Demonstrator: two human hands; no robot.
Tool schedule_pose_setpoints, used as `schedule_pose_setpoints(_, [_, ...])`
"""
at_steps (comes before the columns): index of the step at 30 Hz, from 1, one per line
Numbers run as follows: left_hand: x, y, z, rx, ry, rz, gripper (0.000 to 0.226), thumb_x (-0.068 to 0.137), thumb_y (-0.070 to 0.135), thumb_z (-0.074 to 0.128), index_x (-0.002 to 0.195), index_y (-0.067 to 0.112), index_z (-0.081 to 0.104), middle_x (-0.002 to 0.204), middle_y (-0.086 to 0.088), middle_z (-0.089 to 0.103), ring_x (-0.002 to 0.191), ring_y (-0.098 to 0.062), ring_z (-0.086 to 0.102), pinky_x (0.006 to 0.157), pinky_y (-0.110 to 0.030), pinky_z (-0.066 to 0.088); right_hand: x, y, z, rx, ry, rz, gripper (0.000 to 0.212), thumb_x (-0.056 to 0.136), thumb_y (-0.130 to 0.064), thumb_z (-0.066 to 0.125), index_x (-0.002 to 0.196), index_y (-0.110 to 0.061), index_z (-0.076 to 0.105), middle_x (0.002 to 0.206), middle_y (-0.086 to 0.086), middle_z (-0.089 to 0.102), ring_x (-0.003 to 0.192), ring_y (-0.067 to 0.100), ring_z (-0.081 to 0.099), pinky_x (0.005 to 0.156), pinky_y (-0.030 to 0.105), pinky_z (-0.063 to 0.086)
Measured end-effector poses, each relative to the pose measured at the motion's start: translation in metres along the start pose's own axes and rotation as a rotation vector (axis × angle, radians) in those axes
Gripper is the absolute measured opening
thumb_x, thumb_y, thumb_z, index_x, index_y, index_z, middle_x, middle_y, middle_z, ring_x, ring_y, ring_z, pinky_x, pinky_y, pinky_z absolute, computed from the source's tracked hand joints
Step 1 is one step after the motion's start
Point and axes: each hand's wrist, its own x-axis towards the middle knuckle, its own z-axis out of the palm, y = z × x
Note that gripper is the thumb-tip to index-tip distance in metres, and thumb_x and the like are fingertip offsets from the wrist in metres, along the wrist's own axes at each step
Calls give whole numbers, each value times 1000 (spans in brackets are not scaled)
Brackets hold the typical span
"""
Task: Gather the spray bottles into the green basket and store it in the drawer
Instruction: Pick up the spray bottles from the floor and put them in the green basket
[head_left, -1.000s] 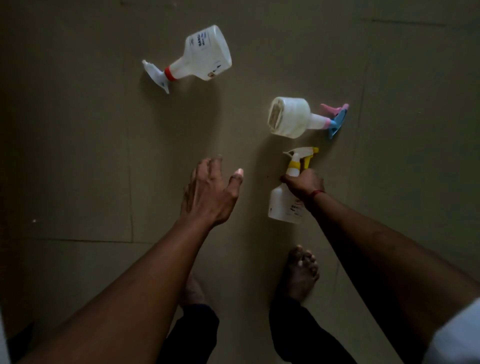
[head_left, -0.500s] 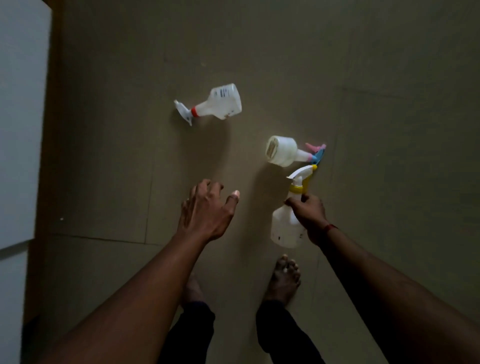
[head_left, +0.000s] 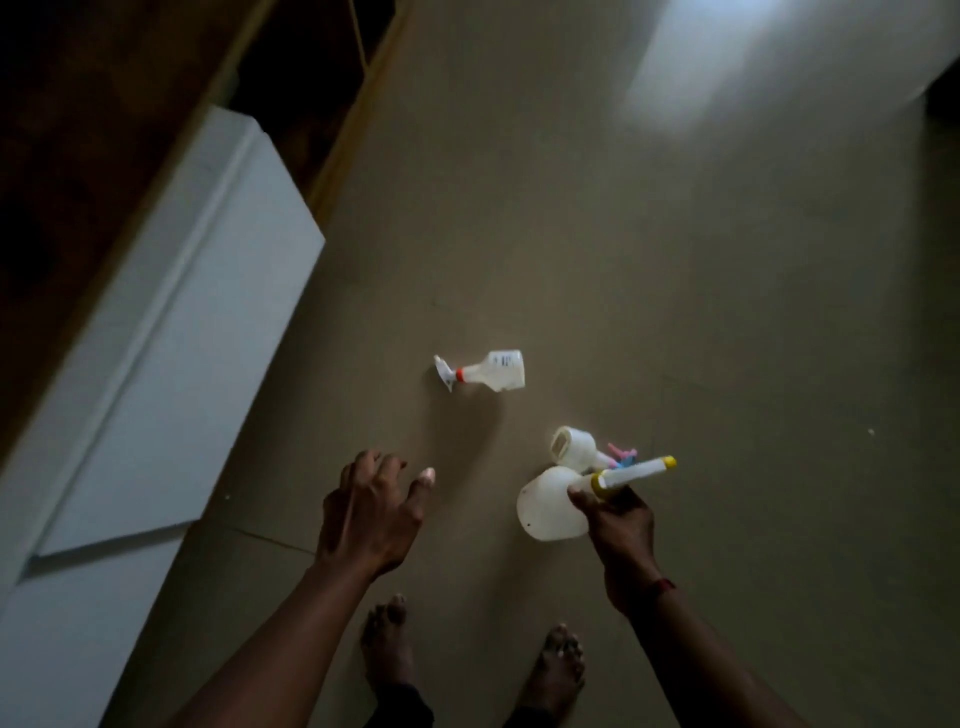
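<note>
My right hand (head_left: 618, 525) grips the neck of a white spray bottle with a yellow nozzle (head_left: 550, 504), lifted off the floor, nozzle pointing right. Just behind it a white bottle with a pink and blue trigger (head_left: 574, 448) lies on its side on the floor. Farther off, a white bottle with a red collar (head_left: 493, 370) also lies on the floor, its nozzle pointing left. My left hand (head_left: 371, 512) hovers over the floor with fingers spread and holds nothing. No green basket is in view.
A white drawer front or cabinet panel (head_left: 156, 353) runs along the left, with dark wooden shelving (head_left: 104, 104) behind it. My bare feet (head_left: 389, 639) stand on the tan floor at the bottom. A patch of light (head_left: 753, 67) falls at the top right.
My right hand has lifted the yellow-nozzle bottle off the floor and turned it. The view has pulled back and swung, bringing the white cabinet into sight on the left.
</note>
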Motion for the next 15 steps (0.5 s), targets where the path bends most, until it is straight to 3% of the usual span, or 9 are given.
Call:
schedule_pose_setpoints(4, [-25, -20, -53, -39, 46, -50, 47, 91, 58, 43, 117, 23, 61, 138, -8, 51, 126, -28, 49, 99, -43, 44, -62, -35, 24, 49, -46, 1, 31, 76, -9, 78, 95, -32, 70, 111, 10, 70, 108, 32, 63, 92, 52, 51])
schedule_pose_setpoints(7, [-43, -38, -91, -86, 106, -92, 45, 91, 58, 44, 113, 24, 62, 138, -6, 51, 127, -27, 48, 100, -42, 44, -103, -60, 42, 72, -103, -31, 51, 75, -6, 78, 77, -56, 68, 100, -1, 70, 98, 21, 64, 87, 51, 54])
schedule_pose_setpoints(9, [-58, -52, -116, -119, 154, -126, 45, 91, 58, 45, 112, 24, 63, 139, -5, 51, 128, -26, 48, 100, -42, 43, -129, -76, 55, 59, -159, -48, 48, 74, -5, 79, 78, -52, 69, 96, -1, 70, 97, 22, 65, 86, 52, 55])
schedule_pose_setpoints(12, [-86, -68, -147, -142, 169, -196, 49, 91, 61, 41, 118, 25, 61, 146, -4, 46, 134, -24, 41, 106, -44, 37, -163, -94, 72, -9, -202, -85, 33, 71, -7, 82, 86, -32, 68, 95, 3, 71, 97, 27, 67, 83, 51, 58])
schedule_pose_setpoints(15, [-116, -82, -180, -181, 179, -262, 49, 91, 62, 36, 118, 27, 59, 145, -1, 44, 135, -22, 38, 107, -45, 37, -196, -111, 88, -88, -247, -110, 33, 69, -8, 84, 89, -26, 65, 94, 5, 72, 95, 26, 68, 85, 50, 57])
